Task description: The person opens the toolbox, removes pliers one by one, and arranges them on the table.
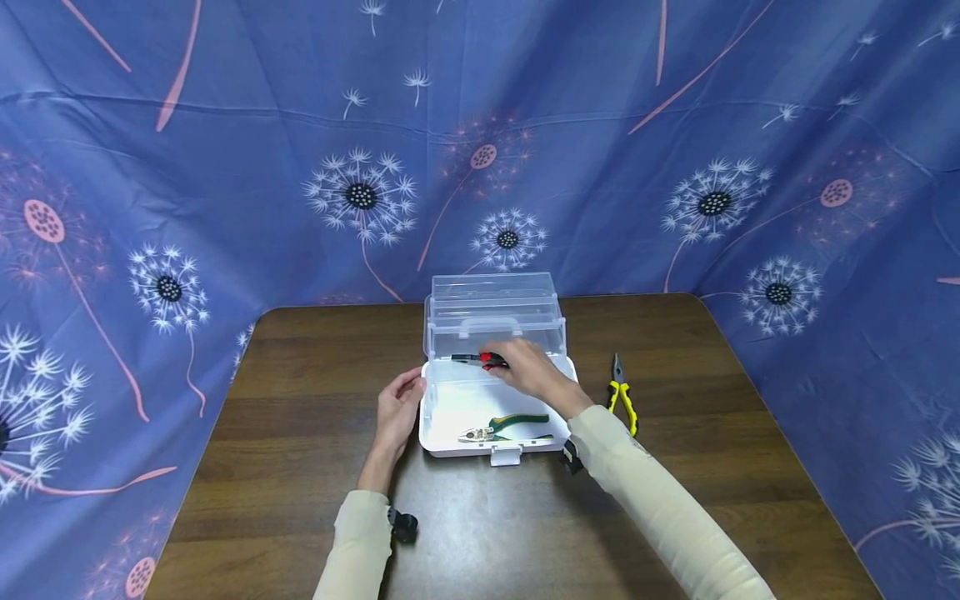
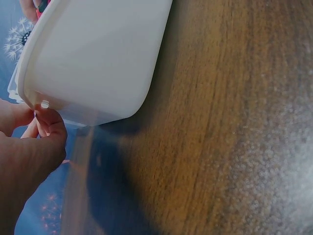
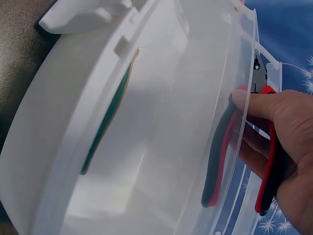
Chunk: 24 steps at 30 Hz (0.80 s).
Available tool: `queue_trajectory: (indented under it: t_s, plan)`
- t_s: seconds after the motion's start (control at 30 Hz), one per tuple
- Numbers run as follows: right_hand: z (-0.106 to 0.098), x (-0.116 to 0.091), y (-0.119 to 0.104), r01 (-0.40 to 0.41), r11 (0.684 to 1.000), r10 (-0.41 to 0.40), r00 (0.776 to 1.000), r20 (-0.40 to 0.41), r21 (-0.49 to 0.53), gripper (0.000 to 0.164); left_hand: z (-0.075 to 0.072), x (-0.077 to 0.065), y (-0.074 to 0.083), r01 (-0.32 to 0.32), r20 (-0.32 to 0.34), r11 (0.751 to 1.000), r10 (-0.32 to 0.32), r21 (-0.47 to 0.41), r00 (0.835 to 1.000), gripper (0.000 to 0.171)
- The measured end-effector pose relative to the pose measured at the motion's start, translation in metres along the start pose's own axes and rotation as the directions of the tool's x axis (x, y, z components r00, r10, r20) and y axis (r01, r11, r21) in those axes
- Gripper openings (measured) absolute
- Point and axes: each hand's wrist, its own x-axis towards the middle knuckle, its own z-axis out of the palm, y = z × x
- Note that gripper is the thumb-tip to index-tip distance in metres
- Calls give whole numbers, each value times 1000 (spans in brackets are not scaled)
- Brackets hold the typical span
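A white toolbox (image 1: 450, 417) stands on the table with its clear lid (image 1: 491, 287) raised at the back. Over the rear of the box, my right hand (image 1: 534, 372) holds pliers (image 3: 274, 169) with red and black handles, their head pointing left in the head view. One handle shows through clear plastic in the right wrist view. At the box's left side my left hand (image 1: 397, 408) pinches the rim between thumb and fingers, seen closer in the left wrist view. Inside, near the front wall, lie green-handled pliers (image 1: 517, 421).
Yellow-handled needle-nose pliers (image 1: 619, 392) lie on the wooden table (image 1: 300, 433) to the right of the box. A white latch (image 1: 506, 455) hangs at the box's front. Behind the table hangs a blue dandelion-print cloth (image 1: 285, 167).
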Motion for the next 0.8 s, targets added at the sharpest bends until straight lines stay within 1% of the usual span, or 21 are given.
queue_trajectory:
  t_s: [0.1, 0.23, 0.33, 0.43, 0.57, 0.7, 0.8]
  plan:
    - [-3, -2, 2, -8, 999, 9, 1000, -27, 31, 21, 0, 0, 1, -1, 0, 1000, 1, -3, 1000, 33]
    - [-11, -4, 4, -16, 998, 19, 998, -55, 55, 17, 0, 1, 2, 4, 0, 1000, -4, -9, 1000, 33]
    - [-18, -6, 5, -33, 998, 36, 998, -51, 58, 18, 0, 1, 1, 1, 7, 1000, 0, -17, 1000, 33]
    - [-25, -9, 4, -51, 994, 55, 998, -34, 92, 22, -1, 1, 1, -7, 16, 1000, 8, -27, 1000, 34]
    - [-34, -12, 5, -66, 992, 70, 997, -36, 106, 26, -1, 1, 0, -10, 14, 1000, 10, -27, 1000, 34]
    - [-41, -16, 8, -78, 989, 88, 993, -74, 127, 22, -1, 1, 0, 3, 9, 1000, -3, -15, 1000, 33]
    - [-46, -20, 11, -88, 983, 108, 986, -126, 160, 20, -1, 0, 1, 15, 3, 1000, -15, -6, 1000, 33]
